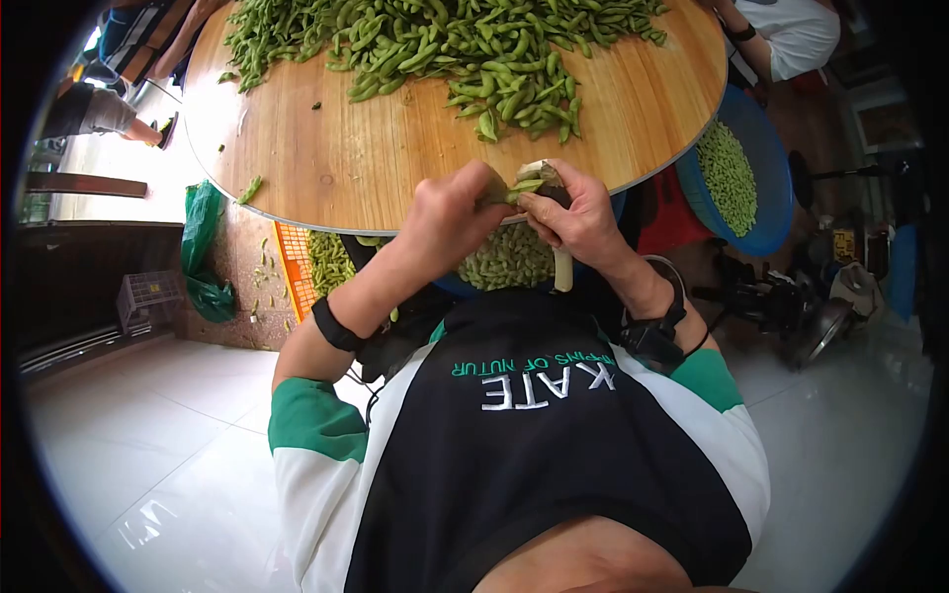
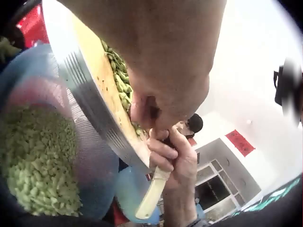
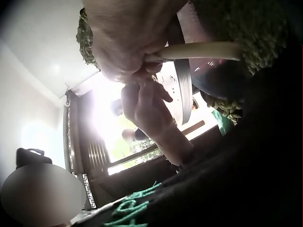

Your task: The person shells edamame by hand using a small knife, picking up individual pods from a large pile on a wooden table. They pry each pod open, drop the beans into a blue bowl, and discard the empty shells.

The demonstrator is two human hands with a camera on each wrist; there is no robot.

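Both hands meet just past the near edge of the round wooden table (image 1: 376,168). In the head view the left hand (image 1: 457,203) pinches one end of a green pod (image 1: 526,186). The right hand (image 1: 578,212) has its fingers curled round a tool with a pale handle (image 1: 562,269) that hangs down below the palm, its thumb against the pod. In the left wrist view the handle (image 2: 154,195) sticks out under the right hand (image 2: 175,158). The right wrist view shows the handle (image 3: 203,50) and the left hand (image 3: 150,109) beside it.
A heap of green pods (image 1: 425,40) covers the table's far part. Under the near edge are a bowl of shelled beans (image 1: 506,259) and an orange basket (image 1: 294,259). A blue basin (image 1: 776,198) of beans stands at the right, a green bag (image 1: 203,257) at the left.
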